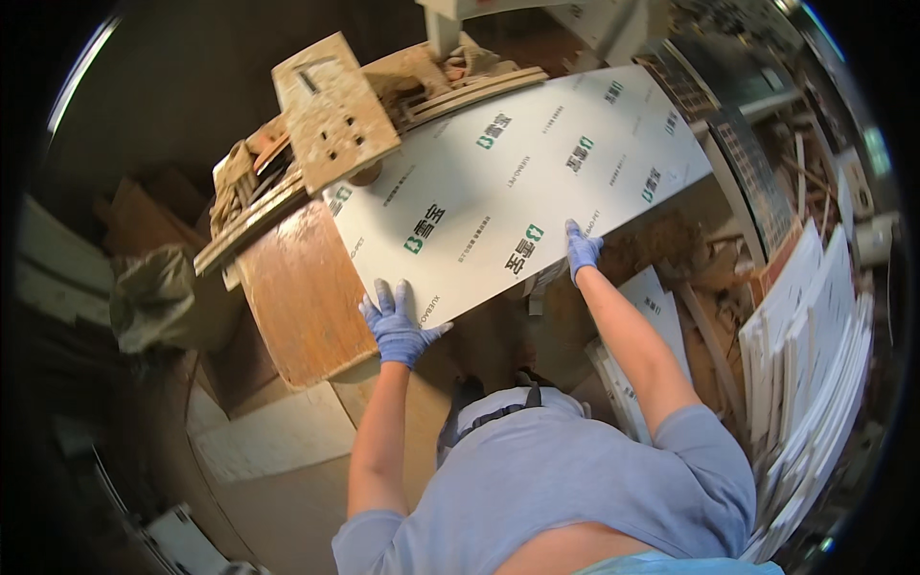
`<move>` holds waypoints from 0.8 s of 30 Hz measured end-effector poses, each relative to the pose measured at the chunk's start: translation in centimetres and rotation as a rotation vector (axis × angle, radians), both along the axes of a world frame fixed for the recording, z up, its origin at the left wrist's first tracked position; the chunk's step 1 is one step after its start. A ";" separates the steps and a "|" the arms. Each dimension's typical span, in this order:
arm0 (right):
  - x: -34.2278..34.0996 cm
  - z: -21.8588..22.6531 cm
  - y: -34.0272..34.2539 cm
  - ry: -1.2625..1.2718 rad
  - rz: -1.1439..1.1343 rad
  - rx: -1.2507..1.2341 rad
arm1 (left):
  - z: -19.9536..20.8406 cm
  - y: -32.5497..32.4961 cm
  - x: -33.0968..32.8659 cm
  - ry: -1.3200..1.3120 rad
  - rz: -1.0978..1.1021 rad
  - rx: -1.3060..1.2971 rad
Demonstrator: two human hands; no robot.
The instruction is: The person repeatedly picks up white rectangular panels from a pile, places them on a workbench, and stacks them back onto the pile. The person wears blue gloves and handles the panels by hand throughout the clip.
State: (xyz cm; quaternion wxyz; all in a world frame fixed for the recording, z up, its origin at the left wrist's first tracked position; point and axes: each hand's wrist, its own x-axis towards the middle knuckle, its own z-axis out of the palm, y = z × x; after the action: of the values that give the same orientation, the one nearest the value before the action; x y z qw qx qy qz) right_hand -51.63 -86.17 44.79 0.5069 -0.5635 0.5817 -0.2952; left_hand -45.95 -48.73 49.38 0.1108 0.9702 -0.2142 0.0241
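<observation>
Touching a white rectangular board | our blue-gloved left hand, near left, fingers spread | our blue-gloved right hand, near edge, grip unclear

Dimness surrounds the brightly lit white panel, and fisheye edges bend.

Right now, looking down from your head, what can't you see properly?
All in the head view:
- White board: its underside, hidden by its own top.
- Brown tabletop: the part under the white board, which covers it.
- White beam: its top, cut off by the upper picture edge.
- Left hand: its palm, hidden by the back of the glove.
- Right hand: whether it grips the edge; its palm is turned away.
</observation>
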 end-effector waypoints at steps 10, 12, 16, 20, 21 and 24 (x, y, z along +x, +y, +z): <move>-0.2 -2.2 -2.8 -0.111 0.082 0.124 | 1.1 -1.2 0.0 0.079 -0.017 -0.029; -0.3 -1.1 -2.4 0.006 0.065 0.140 | 1.3 -1.4 0.0 0.096 -0.009 -0.016; -0.7 -0.5 -1.7 0.013 0.103 0.157 | 2.0 -1.2 -0.3 0.129 0.006 0.002; -0.9 0.0 -1.5 0.126 0.089 0.138 | 3.2 -1.5 -0.6 0.155 0.011 0.032; -1.1 0.3 -1.3 0.096 0.128 0.176 | 3.0 -1.2 -0.5 0.142 0.006 0.042; -1.1 1.6 -0.3 0.173 0.123 0.158 | 3.3 -1.1 -0.7 0.163 0.024 0.058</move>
State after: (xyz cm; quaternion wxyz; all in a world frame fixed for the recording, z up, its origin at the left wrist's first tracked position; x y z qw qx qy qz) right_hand -52.72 -86.51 46.39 0.5148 -0.5798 0.6090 -0.1673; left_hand -46.62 -49.80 52.66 0.0994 0.9743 -0.1933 -0.0598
